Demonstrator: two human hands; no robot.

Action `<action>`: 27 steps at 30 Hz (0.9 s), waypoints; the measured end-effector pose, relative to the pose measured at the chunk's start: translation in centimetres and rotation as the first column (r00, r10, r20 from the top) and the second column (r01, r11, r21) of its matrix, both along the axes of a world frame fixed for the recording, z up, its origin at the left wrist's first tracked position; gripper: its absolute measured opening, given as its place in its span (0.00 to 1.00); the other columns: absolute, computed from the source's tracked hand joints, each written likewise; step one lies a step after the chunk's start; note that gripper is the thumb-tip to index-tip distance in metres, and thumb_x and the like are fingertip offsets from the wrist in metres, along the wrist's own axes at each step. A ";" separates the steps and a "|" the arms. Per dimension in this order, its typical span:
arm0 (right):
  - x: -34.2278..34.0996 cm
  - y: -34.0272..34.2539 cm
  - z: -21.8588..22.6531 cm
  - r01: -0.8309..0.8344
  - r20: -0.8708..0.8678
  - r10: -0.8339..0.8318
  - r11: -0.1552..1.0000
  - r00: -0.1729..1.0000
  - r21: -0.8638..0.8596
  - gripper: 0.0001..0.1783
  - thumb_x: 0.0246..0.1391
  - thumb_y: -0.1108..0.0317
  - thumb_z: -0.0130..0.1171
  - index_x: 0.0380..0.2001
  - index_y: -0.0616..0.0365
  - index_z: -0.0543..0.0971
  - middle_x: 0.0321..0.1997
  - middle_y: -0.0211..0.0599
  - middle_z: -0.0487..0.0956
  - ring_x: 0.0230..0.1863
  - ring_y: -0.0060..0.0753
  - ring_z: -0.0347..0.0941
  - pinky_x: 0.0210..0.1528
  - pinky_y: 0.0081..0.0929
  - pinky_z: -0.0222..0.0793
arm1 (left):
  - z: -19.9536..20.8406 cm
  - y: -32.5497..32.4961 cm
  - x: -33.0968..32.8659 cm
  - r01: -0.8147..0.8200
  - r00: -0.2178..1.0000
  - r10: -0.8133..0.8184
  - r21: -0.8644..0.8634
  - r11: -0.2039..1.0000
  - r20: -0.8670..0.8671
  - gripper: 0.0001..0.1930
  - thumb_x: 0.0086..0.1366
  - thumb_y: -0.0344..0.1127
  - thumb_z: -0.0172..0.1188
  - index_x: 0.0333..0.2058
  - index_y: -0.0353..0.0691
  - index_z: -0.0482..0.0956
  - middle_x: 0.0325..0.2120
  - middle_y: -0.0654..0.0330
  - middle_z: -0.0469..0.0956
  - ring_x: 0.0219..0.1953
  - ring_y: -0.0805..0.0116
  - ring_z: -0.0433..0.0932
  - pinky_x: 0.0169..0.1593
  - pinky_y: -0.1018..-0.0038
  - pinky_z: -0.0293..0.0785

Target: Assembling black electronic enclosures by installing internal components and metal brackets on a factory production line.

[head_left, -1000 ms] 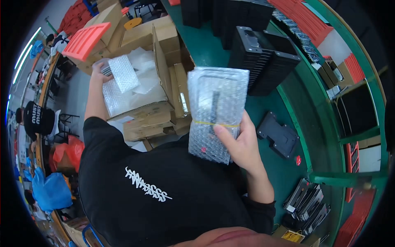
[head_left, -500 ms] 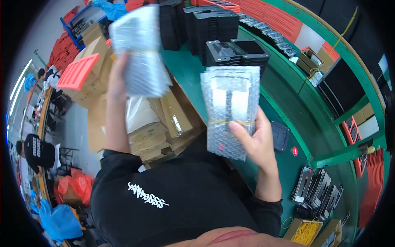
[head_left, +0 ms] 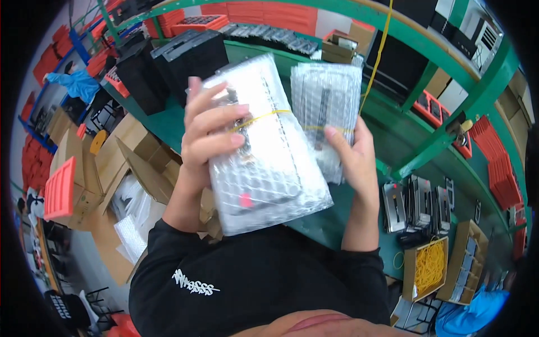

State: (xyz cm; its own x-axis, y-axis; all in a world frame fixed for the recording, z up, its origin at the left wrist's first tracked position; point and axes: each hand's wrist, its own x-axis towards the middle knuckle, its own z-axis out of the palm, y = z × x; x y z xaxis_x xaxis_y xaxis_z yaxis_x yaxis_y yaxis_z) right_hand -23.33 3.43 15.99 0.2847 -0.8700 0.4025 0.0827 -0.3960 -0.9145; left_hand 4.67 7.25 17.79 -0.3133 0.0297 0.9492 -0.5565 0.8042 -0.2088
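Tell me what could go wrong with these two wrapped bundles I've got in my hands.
The left bundle could slip: its wrap looks smooth, and your left hand holds it by one side.
Pieces might slide out of the right bundle, as only one thin yellow band shows around it, near your right hand.
The bundles overlap in view, so their edges may catch; whether they touch is unclear.

Right bundle (head_left: 331, 109) partly hidden (left bundle (head_left: 269, 160) blurred)
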 end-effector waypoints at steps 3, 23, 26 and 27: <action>-0.3 -1.0 -0.5 -0.138 0.123 0.119 0.978 0.985 0.156 0.27 0.61 0.65 0.64 0.59 0.69 0.72 0.52 0.38 0.80 0.50 0.23 0.75 0.54 0.25 0.71 | -0.3 0.1 -0.6 -0.128 0.992 0.129 0.013 0.992 -0.017 0.25 0.51 0.40 0.78 0.46 0.59 0.77 0.55 0.53 0.76 0.65 0.40 0.70 0.72 0.40 0.53; 1.1 -1.6 -1.1 -0.524 0.428 0.376 0.793 0.822 0.310 0.35 0.61 0.60 0.65 0.64 0.68 0.66 0.57 0.42 0.78 0.55 0.29 0.77 0.57 0.29 0.74 | 2.2 -1.4 -0.9 -0.321 0.877 0.317 -0.051 0.946 0.361 0.26 0.52 0.37 0.75 0.51 0.67 0.82 0.65 0.51 0.67 0.69 0.36 0.64 0.71 0.43 0.59; 1.9 -0.9 -1.8 -0.531 0.407 0.410 0.809 0.816 0.251 0.45 0.56 0.56 0.68 0.68 0.69 0.60 0.63 0.45 0.74 0.61 0.32 0.74 0.63 0.33 0.70 | 1.8 -1.7 -1.8 -0.356 0.869 0.307 0.062 0.932 0.388 0.29 0.53 0.37 0.74 0.55 0.64 0.80 0.67 0.49 0.64 0.70 0.38 0.63 0.71 0.44 0.59; 2.0 -0.9 -1.7 -0.526 0.408 0.407 0.815 0.818 0.242 0.45 0.56 0.56 0.68 0.68 0.69 0.60 0.63 0.45 0.74 0.61 0.32 0.74 0.63 0.33 0.70 | 1.4 -1.7 -2.1 -0.379 0.880 0.325 0.100 0.920 0.346 0.31 0.53 0.38 0.74 0.58 0.64 0.79 0.68 0.51 0.64 0.70 0.42 0.62 0.72 0.47 0.59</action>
